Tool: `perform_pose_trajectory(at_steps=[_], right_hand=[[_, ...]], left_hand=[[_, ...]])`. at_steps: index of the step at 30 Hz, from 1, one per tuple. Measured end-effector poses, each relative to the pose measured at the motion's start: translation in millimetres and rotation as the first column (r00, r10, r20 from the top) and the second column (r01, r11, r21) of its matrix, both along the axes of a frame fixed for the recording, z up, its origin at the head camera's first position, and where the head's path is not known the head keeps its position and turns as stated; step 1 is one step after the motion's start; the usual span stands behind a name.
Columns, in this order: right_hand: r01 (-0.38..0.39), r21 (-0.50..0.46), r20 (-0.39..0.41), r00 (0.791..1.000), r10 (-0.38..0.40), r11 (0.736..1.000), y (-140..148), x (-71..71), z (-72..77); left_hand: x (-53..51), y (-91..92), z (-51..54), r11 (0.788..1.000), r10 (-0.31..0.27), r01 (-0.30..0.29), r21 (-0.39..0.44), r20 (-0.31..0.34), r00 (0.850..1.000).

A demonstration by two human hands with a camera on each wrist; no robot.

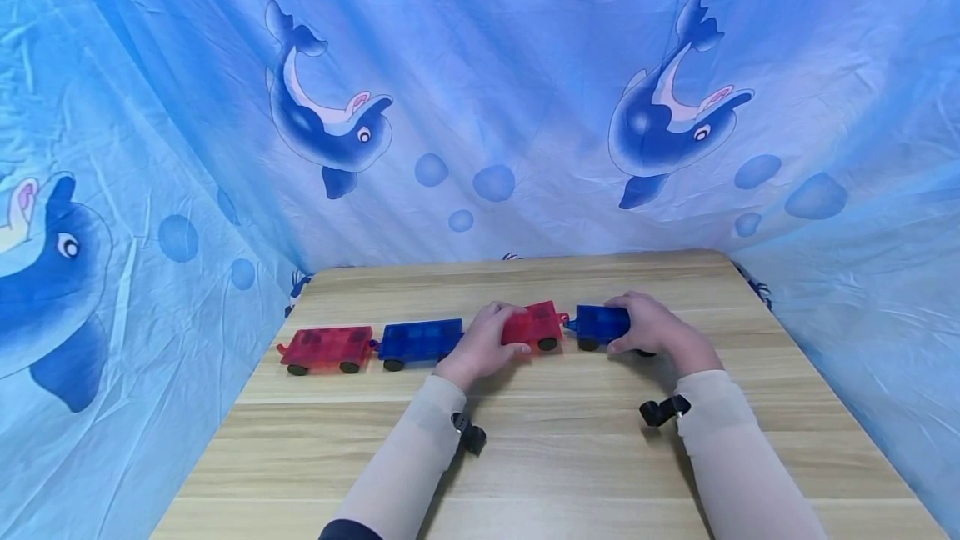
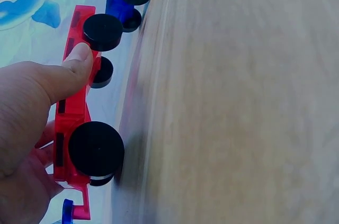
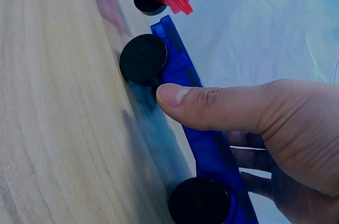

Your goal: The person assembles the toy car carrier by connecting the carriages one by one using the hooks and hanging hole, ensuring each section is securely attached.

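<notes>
My left hand (image 1: 483,344) grips a red toy train car (image 1: 540,322), thumb on the near side by the black wheels and fingers behind it. With my right hand (image 1: 651,325) I hold a blue toy train car (image 1: 600,322) by its sides, its far end hidden under the hand. The red hook and the blue hook of these two cars meet or nearly meet between my hands; whether they are linked I cannot tell. Left of my left hand stand another blue car (image 1: 422,342) and another red car (image 1: 328,347), with their hooks together.
All the cars stand in a row across a wooden table (image 1: 570,457). Behind and beside it hangs a blue cloth (image 1: 510,107) with printed dolphins. Small black cameras are strapped to both wrists.
</notes>
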State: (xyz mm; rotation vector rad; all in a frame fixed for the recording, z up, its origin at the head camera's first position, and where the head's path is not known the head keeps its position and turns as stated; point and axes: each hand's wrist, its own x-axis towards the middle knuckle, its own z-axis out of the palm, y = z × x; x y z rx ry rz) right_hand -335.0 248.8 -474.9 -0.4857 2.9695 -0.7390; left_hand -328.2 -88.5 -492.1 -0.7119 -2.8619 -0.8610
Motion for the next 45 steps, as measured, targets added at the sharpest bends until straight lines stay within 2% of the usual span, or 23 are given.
perform_pose_trajectory(at_steps=[17,24,33,45], right_hand=[[-0.026,0.005,0.010,1.000,0.026,1.000,-10.0,3.0,3.8],[-0.034,0.014,-0.012,0.999,0.034,0.999,-8.9,0.2,0.8],[-0.027,0.009,0.002,1.000,0.027,1.000,-9.6,0.6,1.1],[-0.042,0.003,0.004,0.999,0.042,0.999,-8.9,1.1,0.5]], left_hand=[[-2.5,-2.5,-1.9,1.000,0.005,-0.005,-0.006,-0.009,1.000],[-2.3,-2.5,-2.0,1.000,0.009,-0.009,-0.017,-0.010,1.000],[-2.4,-3.0,-0.9,0.999,0.013,-0.013,-0.031,-0.004,1.000],[-4.1,-5.2,-3.2,0.996,0.015,-0.018,-0.086,-0.029,0.999]])
